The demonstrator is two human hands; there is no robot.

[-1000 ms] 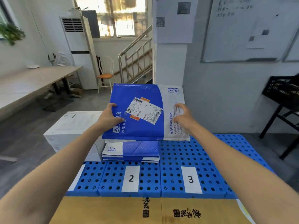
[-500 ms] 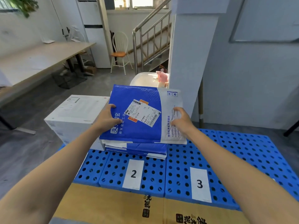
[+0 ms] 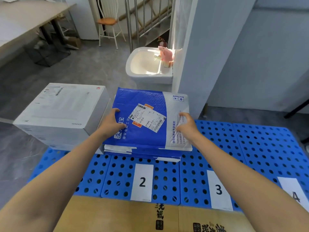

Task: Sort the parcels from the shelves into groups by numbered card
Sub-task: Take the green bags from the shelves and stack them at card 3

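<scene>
On the blue pallet, card 2, card 3 and a partly cut-off card 4 show their numbers. The white box reads "HarmonyOS". The blue mailer reads "商家收钱工具"; the small print on its shipping label is illegible. The cardboard bears black Chinese characters.

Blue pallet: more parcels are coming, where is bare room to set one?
Bare grid behind card 3 and card 4, right of the mailer stack. Crowded behind card 2: that stack, white boxes close on its left.
</scene>
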